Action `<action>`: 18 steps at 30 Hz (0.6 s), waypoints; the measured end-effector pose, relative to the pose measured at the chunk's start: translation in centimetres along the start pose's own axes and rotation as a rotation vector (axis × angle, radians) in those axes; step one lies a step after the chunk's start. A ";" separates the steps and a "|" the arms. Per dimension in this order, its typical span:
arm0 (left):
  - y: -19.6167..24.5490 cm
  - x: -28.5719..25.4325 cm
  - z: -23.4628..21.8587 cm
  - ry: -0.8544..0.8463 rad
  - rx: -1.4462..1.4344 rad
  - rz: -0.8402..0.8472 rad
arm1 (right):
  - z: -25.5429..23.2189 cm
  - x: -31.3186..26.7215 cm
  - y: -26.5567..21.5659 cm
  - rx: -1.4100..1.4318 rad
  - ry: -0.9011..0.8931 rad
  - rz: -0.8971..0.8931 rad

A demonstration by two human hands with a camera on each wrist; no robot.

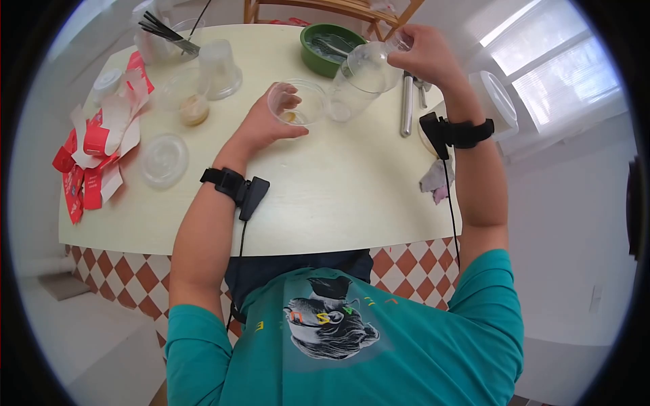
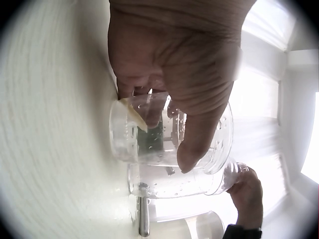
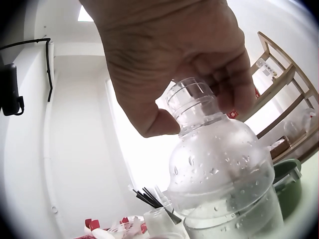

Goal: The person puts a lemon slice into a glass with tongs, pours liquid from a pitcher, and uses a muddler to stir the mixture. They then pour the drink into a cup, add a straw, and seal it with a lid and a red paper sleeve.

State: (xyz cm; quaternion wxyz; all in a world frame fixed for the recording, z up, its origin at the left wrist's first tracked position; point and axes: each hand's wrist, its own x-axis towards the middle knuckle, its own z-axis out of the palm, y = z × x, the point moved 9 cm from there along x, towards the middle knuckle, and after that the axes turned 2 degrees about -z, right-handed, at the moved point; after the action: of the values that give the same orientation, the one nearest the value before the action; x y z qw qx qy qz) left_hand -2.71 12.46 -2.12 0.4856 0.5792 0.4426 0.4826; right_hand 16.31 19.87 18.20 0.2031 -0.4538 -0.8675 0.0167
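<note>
My left hand (image 1: 259, 120) grips a clear plastic cup (image 1: 308, 101) low over the table, thumb on one side and fingers round the other. A pale yellow slice (image 2: 134, 115), like lemon, lies at the bottom of the cup. My right hand (image 1: 433, 57) pinches the narrow neck of a clear plastic shaker (image 1: 369, 71), whose domed shoulder is dotted with water drops in the right wrist view. The shaker leans in the head view, with its neck to the upper right and its base right beside the cup.
A green basin (image 1: 313, 59) stands at the back, near a metal tool (image 1: 407, 105). Torn red and white packaging (image 1: 101, 139), a round lid (image 1: 164, 161), an upturned cup (image 1: 218, 68) and black straws (image 1: 162, 32) lie to the left. At right sit a cloth (image 1: 435, 177) and a white bucket (image 1: 497, 101).
</note>
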 end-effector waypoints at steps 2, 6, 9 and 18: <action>0.2 -0.1 0.0 -0.003 -0.007 0.011 | 1.0 0.2 -0.8 -0.033 -0.051 -0.021; 0.5 -0.1 0.1 0.002 0.017 0.017 | 2.3 0.7 -0.6 -0.081 -0.042 -0.068; 0.5 -0.1 0.1 0.007 0.020 0.026 | 2.7 0.8 -0.7 -0.053 -0.043 -0.089; 0.6 -0.1 0.1 0.006 0.032 0.036 | 5.0 -1.3 0.3 0.138 0.082 -0.062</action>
State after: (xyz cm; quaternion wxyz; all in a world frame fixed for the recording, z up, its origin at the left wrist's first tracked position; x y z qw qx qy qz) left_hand -2.59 12.22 -1.58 0.4664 0.5932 0.4413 0.4857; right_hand 15.32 19.78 13.08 0.2697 -0.4121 -0.8688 0.0514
